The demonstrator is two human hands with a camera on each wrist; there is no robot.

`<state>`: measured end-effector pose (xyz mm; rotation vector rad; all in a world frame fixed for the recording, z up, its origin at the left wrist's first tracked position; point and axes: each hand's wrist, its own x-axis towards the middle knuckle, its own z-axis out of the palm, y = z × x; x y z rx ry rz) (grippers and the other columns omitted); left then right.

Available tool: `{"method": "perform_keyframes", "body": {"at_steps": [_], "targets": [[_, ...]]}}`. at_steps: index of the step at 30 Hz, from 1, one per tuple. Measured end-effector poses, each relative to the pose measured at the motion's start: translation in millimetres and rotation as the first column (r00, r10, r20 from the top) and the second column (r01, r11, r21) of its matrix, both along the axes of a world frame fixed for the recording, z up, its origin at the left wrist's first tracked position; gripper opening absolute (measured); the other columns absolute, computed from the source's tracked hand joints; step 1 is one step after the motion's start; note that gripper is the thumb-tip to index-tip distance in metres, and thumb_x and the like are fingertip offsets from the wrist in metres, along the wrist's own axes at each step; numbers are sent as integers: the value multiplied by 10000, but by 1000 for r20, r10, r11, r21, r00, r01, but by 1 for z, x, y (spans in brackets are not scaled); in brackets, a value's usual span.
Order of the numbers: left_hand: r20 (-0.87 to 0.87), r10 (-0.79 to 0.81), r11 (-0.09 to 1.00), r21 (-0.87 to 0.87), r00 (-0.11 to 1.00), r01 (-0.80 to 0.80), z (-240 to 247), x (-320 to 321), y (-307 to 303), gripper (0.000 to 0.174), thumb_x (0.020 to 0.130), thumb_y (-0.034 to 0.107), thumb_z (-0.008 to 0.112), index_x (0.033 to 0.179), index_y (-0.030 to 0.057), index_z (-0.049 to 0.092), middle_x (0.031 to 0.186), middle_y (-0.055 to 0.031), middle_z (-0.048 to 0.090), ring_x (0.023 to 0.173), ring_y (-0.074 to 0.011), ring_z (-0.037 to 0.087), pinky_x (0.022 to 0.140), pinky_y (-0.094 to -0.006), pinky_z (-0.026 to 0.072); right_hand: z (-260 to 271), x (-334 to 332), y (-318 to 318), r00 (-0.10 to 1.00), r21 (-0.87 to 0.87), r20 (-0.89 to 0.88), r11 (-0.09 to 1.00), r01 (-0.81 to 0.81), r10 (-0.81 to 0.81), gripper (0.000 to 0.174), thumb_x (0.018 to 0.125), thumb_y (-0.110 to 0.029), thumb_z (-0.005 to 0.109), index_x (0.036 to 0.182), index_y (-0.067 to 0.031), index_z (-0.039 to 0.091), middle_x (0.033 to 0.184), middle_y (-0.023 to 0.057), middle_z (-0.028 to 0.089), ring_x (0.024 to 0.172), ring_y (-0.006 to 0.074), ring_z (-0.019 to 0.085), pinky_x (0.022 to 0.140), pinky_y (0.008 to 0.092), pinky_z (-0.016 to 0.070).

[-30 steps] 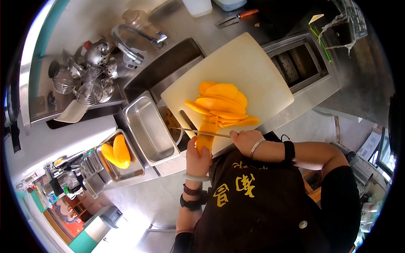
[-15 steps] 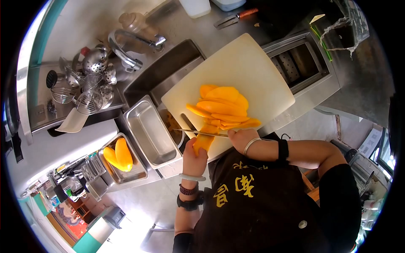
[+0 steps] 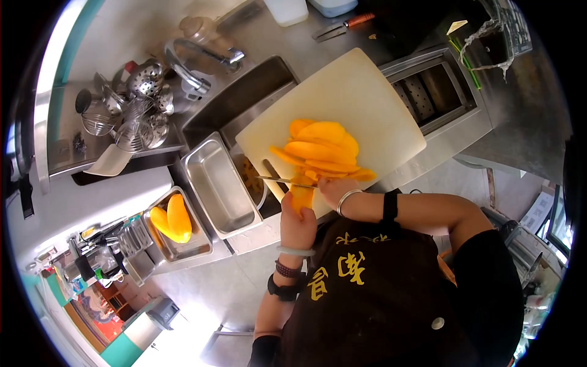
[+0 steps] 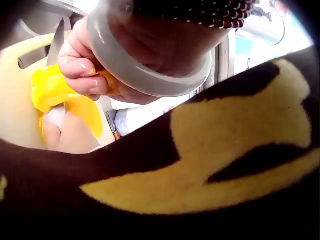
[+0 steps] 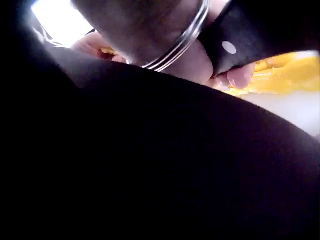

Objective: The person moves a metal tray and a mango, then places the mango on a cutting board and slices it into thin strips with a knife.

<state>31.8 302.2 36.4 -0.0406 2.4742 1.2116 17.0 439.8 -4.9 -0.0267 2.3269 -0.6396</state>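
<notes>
My left hand (image 3: 298,229) grips a yellow-orange fruit piece (image 3: 301,198) at the near edge of a white cutting board (image 3: 379,98). The right hand (image 3: 336,191) holds a knife (image 3: 278,180), its blade pointing left and lying across that piece. In the left wrist view the blade (image 4: 56,42) stands out beyond the fruit (image 4: 50,87), close to the curled fingers of the left hand (image 4: 82,65). A heap of flat orange slices (image 3: 321,150) lies on the board. The right wrist view shows only part of the right hand (image 5: 200,67); the knife is hidden there.
An empty metal tray (image 3: 223,189) stands left of the board, above it a sink (image 3: 244,92) with a faucet (image 3: 189,79). Another tray (image 3: 202,246) holds two whole yellow fruits (image 3: 178,219). Ladles and whisks (image 3: 143,110) sit at upper left. A red-handled fork (image 3: 359,20) lies behind the board.
The right hand and knife have moved left and slightly up along the fruit piece. My left hand has shifted a little right, still gripping it. The slice heap looks the same.
</notes>
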Motion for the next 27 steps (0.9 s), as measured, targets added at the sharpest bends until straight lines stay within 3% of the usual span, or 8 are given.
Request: {"method": "perform_keyframes", "body": {"at_steps": [3,8,9,12,16,18,21,27], "targets": [[-108,-35,997,-76,994,27,6,0,6,429,734,63,436,1125,-67,316,956,-294,492,824,-408,520,689,-408,436,-14,2,-4,991,64,-132,998,-10,18,201,787,-143,394,916,-7,466,718,145,610,669,299,603,542,404,465],[-72,-74,975,-214,995,57,16,-2,3,423,736,56,438,1129,-60,333,973,-281,496,839,-395,525,702,-400,438,-1,-6,-1,997,-20,-64,999,32,-33,238,796,-162,388,951,-4,475,771,167,603,711,309,595,598,416,457],[-80,-76,975,-213,994,57,12,-3,-4,423,736,56,438,1129,-60,333,973,-281,496,839,-395,525,702,-400,438,5,-9,5,999,-62,-48,998,5,-8,246,802,-170,385,958,-4,479,782,175,599,721,316,590,619,417,452],[4,10,1000,22,1000,-10,-1,-3,-25,378,745,45,441,1101,-59,371,982,-266,502,888,-366,522,752,-368,427,17,-9,24,992,-216,-107,973,-85,63,262,812,-181,379,972,-2,482,787,186,590,720,331,578,648,416,442],[-38,-66,992,-112,997,61,12,-6,-24,377,744,48,441,1102,-51,374,957,-268,512,862,-377,528,732,-378,434,6,3,27,993,-208,-122,978,-23,-2,252,823,-195,383,950,-2,483,760,184,587,698,337,571,646,427,437],[-96,-124,975,-197,988,103,16,-5,-22,380,742,64,445,1099,-45,378,918,-270,525,831,-390,533,708,-391,440,9,10,26,999,-30,-33,999,15,-16,228,809,-187,399,931,-7,471,744,182,592,690,332,580,624,426,446],[-80,-66,986,-160,995,53,14,0,-15,388,738,83,450,1098,-43,380,879,-273,534,804,-399,535,682,-404,442,7,17,23,997,66,-71,998,-17,22,206,788,-165,408,920,-14,455,723,184,596,678,324,591,591,418,458],[-160,-56,994,-99,985,41,8,-3,-5,422,723,94,461,1095,-75,359,836,-276,536,767,-395,539,650,-397,444,0,16,11,1000,114,6,993,16,-17,192,793,-134,397,929,-10,452,767,192,602,728,302,606,597,419,474]]}}
